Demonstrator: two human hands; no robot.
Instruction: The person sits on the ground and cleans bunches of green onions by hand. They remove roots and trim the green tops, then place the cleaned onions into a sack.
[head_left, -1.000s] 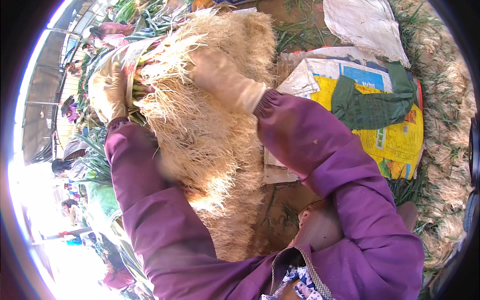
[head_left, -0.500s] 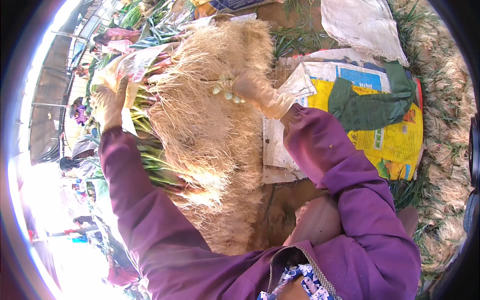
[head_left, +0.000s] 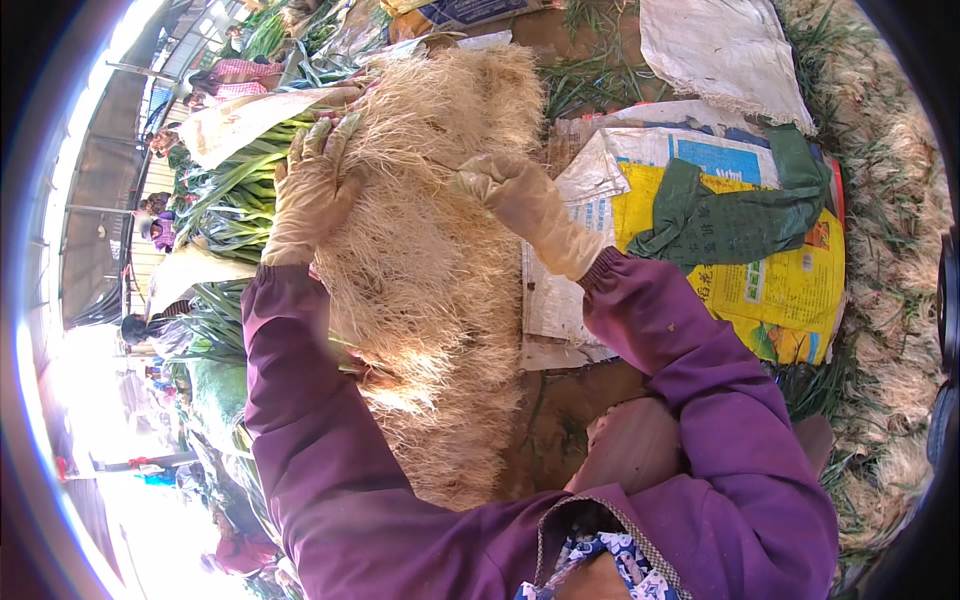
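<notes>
Long-leaved green plants [head_left: 240, 205], like green garlic, lie in a thick pile with leaves to the left. Their pale, stringy roots [head_left: 430, 270] form a dense mat down the middle. My left hand [head_left: 312, 195], in a cream glove, lies flat with fingers stretched over the stalks where they meet the roots. Beside the mat's right edge, my right hand [head_left: 510, 195] is gloved too, its fingers curled closed; anything inside them is hidden. A pale sheet [head_left: 245, 122] rests across the leaves beyond my left hand, and another pale flap [head_left: 190, 272] shows nearer me.
Flattened sacks, one yellow [head_left: 780, 300], lie right of the roots, with a dark green cloth [head_left: 735, 220] on top. A white sack [head_left: 725, 60] lies farther back. More pale roots [head_left: 880, 300] line the far right. People [head_left: 245, 75] are at the upper left.
My left hand has moved right, off the pale sheet and onto the stalks by the roots. More green leaves are uncovered. My right hand has shifted slightly right, its fingers still curled.
</notes>
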